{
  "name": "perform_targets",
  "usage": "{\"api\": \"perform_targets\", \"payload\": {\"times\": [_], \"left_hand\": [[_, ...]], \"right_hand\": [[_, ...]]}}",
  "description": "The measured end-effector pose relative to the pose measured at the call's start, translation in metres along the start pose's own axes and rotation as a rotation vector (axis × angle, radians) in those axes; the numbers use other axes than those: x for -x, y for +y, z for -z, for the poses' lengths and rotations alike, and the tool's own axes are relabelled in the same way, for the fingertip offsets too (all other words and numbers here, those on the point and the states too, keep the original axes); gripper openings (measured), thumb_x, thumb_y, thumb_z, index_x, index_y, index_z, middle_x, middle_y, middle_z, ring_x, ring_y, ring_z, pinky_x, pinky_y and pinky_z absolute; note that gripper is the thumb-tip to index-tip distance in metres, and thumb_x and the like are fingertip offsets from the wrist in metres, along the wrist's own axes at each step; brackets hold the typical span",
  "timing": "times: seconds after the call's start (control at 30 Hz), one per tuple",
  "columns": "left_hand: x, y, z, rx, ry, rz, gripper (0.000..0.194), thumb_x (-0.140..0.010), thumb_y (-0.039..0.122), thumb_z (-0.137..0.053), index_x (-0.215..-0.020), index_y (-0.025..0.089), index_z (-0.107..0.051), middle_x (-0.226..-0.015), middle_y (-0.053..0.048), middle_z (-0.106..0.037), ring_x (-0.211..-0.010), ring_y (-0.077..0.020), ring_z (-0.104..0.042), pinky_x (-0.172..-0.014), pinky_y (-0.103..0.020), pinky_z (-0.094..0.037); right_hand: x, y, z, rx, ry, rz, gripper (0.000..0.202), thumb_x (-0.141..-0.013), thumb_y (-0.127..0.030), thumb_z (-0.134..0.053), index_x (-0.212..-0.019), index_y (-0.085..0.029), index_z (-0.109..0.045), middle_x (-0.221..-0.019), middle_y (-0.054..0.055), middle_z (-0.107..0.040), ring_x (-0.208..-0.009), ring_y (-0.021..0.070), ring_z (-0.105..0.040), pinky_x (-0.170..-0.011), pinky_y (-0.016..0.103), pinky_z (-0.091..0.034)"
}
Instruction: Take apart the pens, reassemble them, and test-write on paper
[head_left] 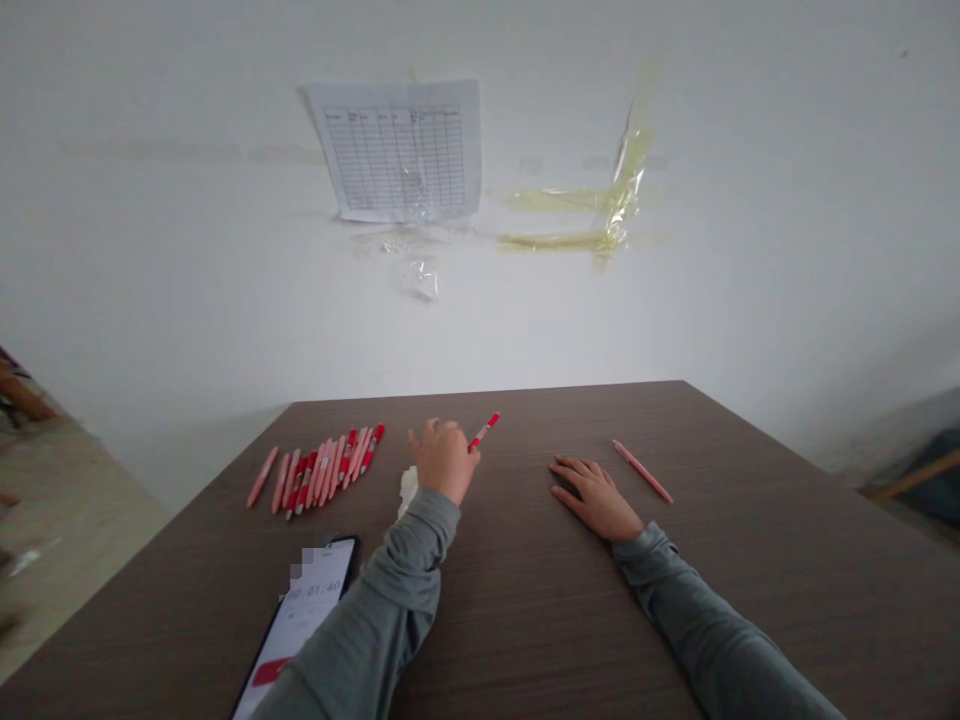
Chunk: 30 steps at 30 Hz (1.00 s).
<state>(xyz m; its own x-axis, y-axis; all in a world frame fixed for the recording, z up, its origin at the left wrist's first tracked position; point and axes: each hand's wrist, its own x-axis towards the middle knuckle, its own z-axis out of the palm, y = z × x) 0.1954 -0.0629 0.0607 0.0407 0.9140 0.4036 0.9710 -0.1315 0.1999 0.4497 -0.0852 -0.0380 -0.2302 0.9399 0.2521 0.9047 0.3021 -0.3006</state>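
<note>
My left hand (444, 462) is closed around a red pen (484, 431), whose far end points up and to the right past my thumb. Part of a crumpled white tissue (408, 487) shows beside that wrist; the rest is hidden. On the left of the table lies a row of several pink and red pens (322, 470) side by side. My right hand (596, 496) rests palm down on the tabletop, fingers stretched out and holding nothing. A single pink pen (643, 471) lies slanted just to the right of it.
A phone (304, 610) showing a running timer lies at the front left, partly covered by my left sleeve. The dark wooden table (510, 640) meets a white wall, where a printed sheet (401, 150) and yellowed tape (619, 200) are stuck.
</note>
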Motion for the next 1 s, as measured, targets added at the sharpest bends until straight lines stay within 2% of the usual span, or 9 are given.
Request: {"api": "perform_targets", "payload": {"times": [0.13,0.33,0.73,1.0], "left_hand": [[0.022,0.016,-0.021,0.054,0.01,-0.062,0.012,-0.076,0.025,-0.059,-0.08,0.02,-0.069,-0.115,-0.006,-0.065,-0.121,-0.0317,-0.042,-0.104,-0.061,-0.021],[0.055,0.016,-0.043,0.073,-0.052,-0.107,0.012,-0.076,0.023,-0.058,-0.079,0.02,-0.07,-0.113,-0.005,-0.066,-0.121,-0.0331,-0.042,-0.106,-0.062,-0.02],[0.078,-0.005,-0.052,0.134,-0.117,-0.092,0.004,-0.075,0.025,-0.063,-0.075,0.024,-0.067,-0.116,0.001,-0.065,-0.126,-0.0318,-0.039,-0.106,-0.063,-0.019],[0.083,-0.01,-0.046,0.161,-0.148,-0.075,0.008,-0.074,0.024,-0.065,-0.082,0.026,-0.067,-0.116,0.001,-0.065,-0.127,-0.0292,-0.039,-0.107,-0.06,-0.021]], "right_hand": [[-0.001,0.0,-0.005,0.002,0.019,0.01,0.044,-0.09,-0.048,-0.041,-0.129,-0.03,-0.052,-0.137,0.003,-0.049,-0.126,0.0238,-0.04,-0.105,0.047,-0.032],[-0.002,0.003,-0.012,0.006,0.051,0.03,0.041,-0.09,-0.046,-0.043,-0.127,-0.03,-0.054,-0.135,0.004,-0.051,-0.124,0.0229,-0.041,-0.105,0.046,-0.033],[-0.001,-0.003,-0.012,-0.006,0.055,0.021,0.041,-0.09,-0.043,-0.043,-0.127,-0.03,-0.053,-0.134,0.005,-0.051,-0.123,0.0246,-0.042,-0.104,0.047,-0.034],[-0.001,-0.015,-0.006,-0.052,0.073,0.113,0.044,-0.091,-0.038,-0.043,-0.135,-0.031,-0.043,-0.133,0.004,-0.051,-0.122,0.0219,-0.043,-0.103,0.043,-0.036]]}}
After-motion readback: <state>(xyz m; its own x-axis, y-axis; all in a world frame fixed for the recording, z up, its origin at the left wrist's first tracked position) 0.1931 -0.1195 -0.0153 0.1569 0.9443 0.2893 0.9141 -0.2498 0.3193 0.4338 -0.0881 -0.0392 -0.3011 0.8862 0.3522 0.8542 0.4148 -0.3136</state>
